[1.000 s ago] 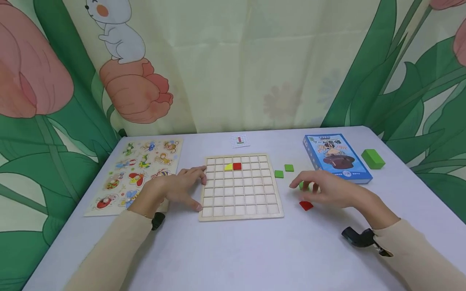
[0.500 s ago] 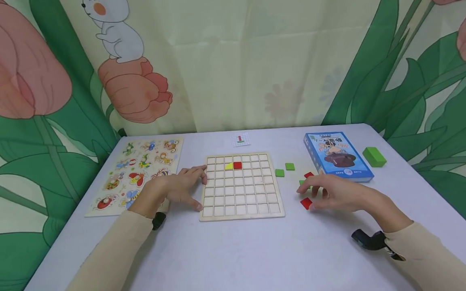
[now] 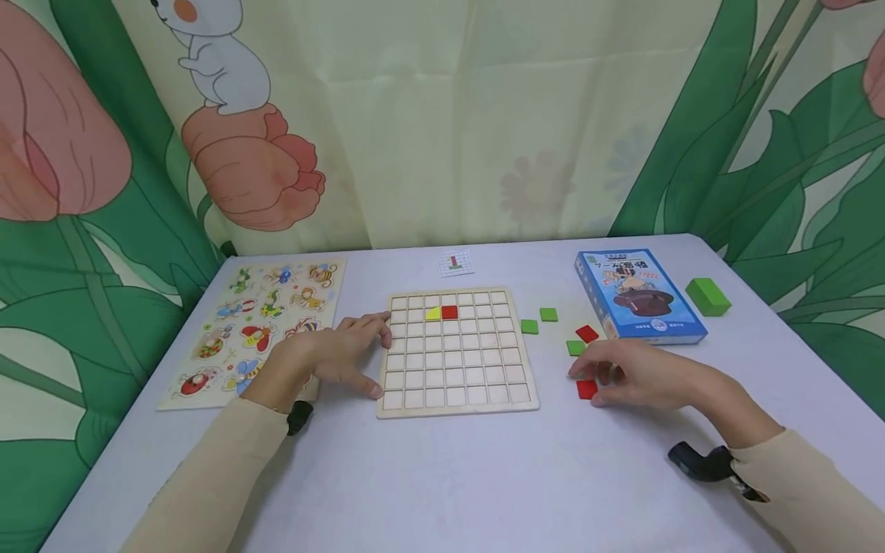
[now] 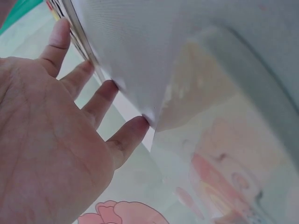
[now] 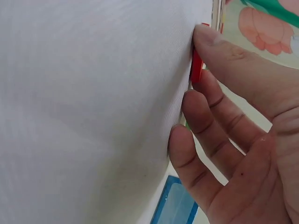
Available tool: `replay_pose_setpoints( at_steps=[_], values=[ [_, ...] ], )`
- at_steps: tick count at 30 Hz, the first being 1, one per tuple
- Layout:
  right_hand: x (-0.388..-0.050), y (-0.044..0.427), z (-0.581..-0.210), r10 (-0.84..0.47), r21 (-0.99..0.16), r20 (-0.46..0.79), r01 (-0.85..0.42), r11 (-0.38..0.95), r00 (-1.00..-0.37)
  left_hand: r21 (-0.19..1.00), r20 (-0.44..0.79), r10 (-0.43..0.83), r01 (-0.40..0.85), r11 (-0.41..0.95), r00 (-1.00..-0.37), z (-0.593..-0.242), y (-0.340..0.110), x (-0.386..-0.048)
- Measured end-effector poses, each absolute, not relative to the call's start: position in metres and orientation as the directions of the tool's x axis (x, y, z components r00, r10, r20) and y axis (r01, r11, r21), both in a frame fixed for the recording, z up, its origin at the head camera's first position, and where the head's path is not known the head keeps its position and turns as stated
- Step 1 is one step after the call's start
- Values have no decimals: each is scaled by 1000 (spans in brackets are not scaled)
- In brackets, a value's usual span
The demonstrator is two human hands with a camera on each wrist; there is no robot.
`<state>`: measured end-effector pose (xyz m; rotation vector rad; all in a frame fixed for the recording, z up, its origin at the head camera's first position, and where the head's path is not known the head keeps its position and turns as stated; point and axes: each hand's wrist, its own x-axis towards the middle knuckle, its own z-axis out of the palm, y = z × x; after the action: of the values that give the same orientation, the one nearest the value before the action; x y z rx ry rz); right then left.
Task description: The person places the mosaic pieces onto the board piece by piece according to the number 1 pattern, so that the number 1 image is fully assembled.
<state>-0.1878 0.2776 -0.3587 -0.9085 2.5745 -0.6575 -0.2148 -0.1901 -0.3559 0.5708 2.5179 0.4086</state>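
Left hand (image 3: 344, 355), loose-fingered, rested at the board (image 3: 452, 378); rightward on the bench (image 3: 456, 476), one red tile (image 3: 587, 389), seemingly light, stiff, best gripped by opposite edges, was pinched by the right hand (image 3: 643, 374).

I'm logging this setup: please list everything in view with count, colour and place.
Table: 1, white, centre.
Backdrop: count unclear, cream, green, pink, behind table.
Grid board: 1, pale wood, middle of table.
Yellow piece: 1, yellow, on grid board.
Red tiles: 3, red; one beside yellow piece, two right of board.
Green tiles: 3 visible, green, right of board.
Card: 1, white, behind board.
Insect sheet: 1, multicoloured, left of board.
Blue box: 1, blue, right.
Green block: 1, green, right of box.
Wrist devices: 2, black, at wrists.
Sleeves: 2, beige, on arms.
Left hand: 1, bare, at board's left edge.
Right hand: 1, bare, gripping nearest red tile.
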Motion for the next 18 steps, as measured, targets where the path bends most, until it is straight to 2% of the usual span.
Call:
replay_pose_setpoints(
  at_steps=[10, 18],
  values=[
    [-190, 282, -359, -664, -518, -135, -519, 680, -736, 397, -422, 466, 303, 866, -777, -355, -191, -214],
    [-189, 283, -350, -689, -574, -61, -539, 616, -722, 389, -412, 481, 329, 861, -774, -356, -191, -216]
  ],
)
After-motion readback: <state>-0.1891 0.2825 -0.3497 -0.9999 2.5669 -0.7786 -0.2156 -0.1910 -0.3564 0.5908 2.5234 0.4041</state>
